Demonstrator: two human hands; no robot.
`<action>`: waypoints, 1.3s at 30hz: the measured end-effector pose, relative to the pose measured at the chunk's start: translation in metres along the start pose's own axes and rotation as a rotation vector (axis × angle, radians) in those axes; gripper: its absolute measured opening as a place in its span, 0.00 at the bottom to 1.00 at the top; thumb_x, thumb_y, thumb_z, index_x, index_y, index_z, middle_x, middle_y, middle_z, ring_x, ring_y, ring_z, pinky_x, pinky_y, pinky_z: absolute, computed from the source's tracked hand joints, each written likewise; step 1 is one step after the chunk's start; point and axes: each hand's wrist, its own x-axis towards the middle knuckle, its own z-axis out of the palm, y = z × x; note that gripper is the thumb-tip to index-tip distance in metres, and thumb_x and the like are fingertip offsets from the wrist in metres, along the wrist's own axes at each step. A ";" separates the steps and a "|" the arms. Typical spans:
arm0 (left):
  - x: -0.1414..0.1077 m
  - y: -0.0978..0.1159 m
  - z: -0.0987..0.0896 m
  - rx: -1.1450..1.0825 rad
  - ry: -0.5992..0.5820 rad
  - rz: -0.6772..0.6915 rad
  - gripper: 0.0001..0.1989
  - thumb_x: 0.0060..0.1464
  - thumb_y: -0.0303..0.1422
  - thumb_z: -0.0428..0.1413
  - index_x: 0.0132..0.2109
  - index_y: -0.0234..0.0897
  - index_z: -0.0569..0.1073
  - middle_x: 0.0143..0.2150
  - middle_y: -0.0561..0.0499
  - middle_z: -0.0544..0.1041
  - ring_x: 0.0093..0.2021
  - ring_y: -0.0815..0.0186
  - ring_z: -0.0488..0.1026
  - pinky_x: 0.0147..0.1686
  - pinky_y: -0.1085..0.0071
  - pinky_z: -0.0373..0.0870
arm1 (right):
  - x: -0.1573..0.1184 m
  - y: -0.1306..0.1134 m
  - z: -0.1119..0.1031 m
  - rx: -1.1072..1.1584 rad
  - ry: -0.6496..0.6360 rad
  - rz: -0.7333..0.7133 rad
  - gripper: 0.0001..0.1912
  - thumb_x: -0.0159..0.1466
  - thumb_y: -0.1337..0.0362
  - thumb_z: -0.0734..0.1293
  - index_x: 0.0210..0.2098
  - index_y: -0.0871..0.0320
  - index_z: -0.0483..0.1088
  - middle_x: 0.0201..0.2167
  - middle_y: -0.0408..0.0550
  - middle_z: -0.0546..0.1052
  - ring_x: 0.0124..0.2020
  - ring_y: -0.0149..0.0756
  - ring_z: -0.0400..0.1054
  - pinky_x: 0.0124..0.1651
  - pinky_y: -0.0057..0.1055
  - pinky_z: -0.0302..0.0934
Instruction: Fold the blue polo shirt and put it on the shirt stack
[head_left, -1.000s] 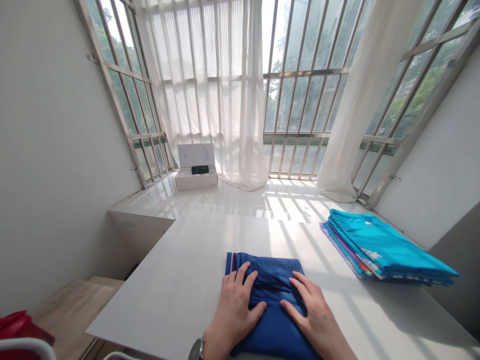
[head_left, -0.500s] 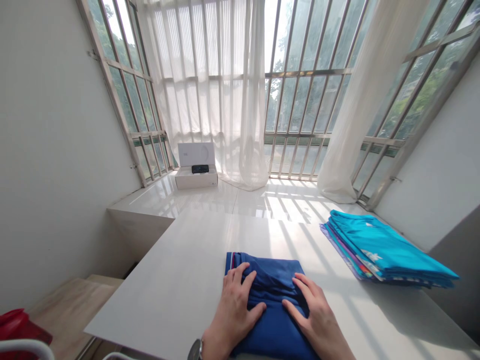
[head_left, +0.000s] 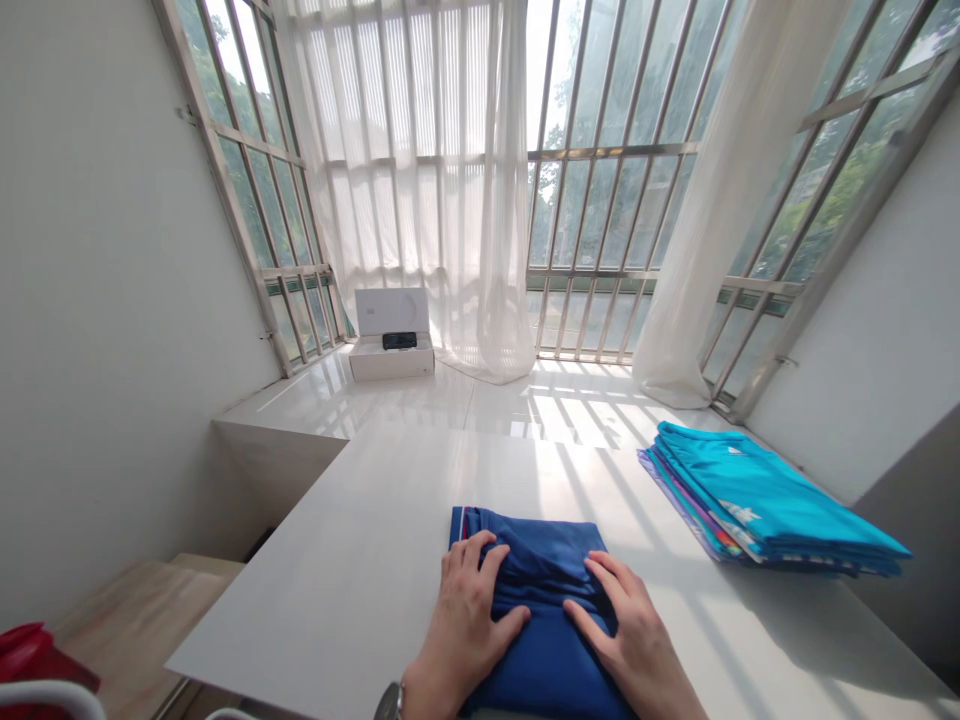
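A folded dark blue garment (head_left: 547, 650) lies on the white table, with wrinkles across its middle and a white and red stripe near its far left corner. My left hand (head_left: 469, 610) rests on its left side, fingers spread, a watch on the wrist. On the right side of the cloth lies my right hand (head_left: 626, 620), its fingers apart and thumb pointing inward. Both hands touch the fabric from above without gripping it.
A stack of folded clothes (head_left: 772, 500), bright turquoise on top, sits at the table's right. An open white box (head_left: 392, 362) with a dark item stands on the ledge (head_left: 300, 405) by the curtained window. Something red (head_left: 45, 660) is at the lower left.
The view has shifted very slightly. Both hands stay in nearly the same place on the blue garment.
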 end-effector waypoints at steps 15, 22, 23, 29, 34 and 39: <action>-0.001 -0.006 0.008 -0.019 0.098 0.053 0.27 0.48 0.34 0.67 0.56 0.41 0.74 0.59 0.42 0.71 0.58 0.46 0.67 0.59 0.45 0.64 | -0.001 0.006 0.003 -0.011 0.097 -0.087 0.19 0.63 0.54 0.68 0.50 0.57 0.73 0.50 0.55 0.76 0.52 0.48 0.73 0.55 0.44 0.71; -0.001 -0.006 0.008 -0.009 0.125 0.063 0.26 0.46 0.33 0.68 0.53 0.42 0.75 0.56 0.43 0.72 0.56 0.47 0.68 0.58 0.46 0.65 | -0.001 0.008 0.005 -0.008 0.109 -0.078 0.18 0.64 0.53 0.68 0.49 0.57 0.73 0.49 0.55 0.76 0.50 0.48 0.73 0.54 0.44 0.70; -0.001 -0.005 0.008 -0.007 0.124 0.060 0.25 0.46 0.33 0.68 0.53 0.42 0.75 0.56 0.44 0.73 0.55 0.47 0.69 0.57 0.46 0.66 | -0.001 0.007 0.005 -0.008 0.102 -0.064 0.18 0.64 0.52 0.68 0.48 0.56 0.74 0.49 0.55 0.76 0.50 0.48 0.74 0.54 0.44 0.70; 0.000 0.000 0.003 0.016 0.108 0.022 0.20 0.47 0.35 0.69 0.47 0.41 0.77 0.53 0.45 0.74 0.51 0.49 0.71 0.53 0.50 0.67 | 0.000 0.002 0.000 -0.001 0.047 0.015 0.17 0.63 0.50 0.68 0.44 0.54 0.74 0.46 0.53 0.76 0.48 0.48 0.73 0.53 0.44 0.69; 0.000 0.003 -0.001 0.038 0.091 -0.005 0.17 0.48 0.36 0.69 0.45 0.41 0.78 0.51 0.47 0.75 0.50 0.51 0.70 0.52 0.51 0.66 | 0.001 -0.004 -0.006 -0.005 0.003 0.067 0.17 0.63 0.48 0.68 0.43 0.53 0.72 0.45 0.51 0.74 0.47 0.47 0.72 0.52 0.44 0.68; -0.001 0.005 -0.002 0.056 0.089 -0.009 0.15 0.50 0.37 0.68 0.45 0.43 0.78 0.50 0.50 0.76 0.51 0.51 0.69 0.53 0.52 0.64 | 0.002 -0.005 -0.008 0.007 -0.009 0.104 0.18 0.62 0.47 0.67 0.43 0.52 0.71 0.44 0.50 0.72 0.46 0.46 0.72 0.51 0.42 0.68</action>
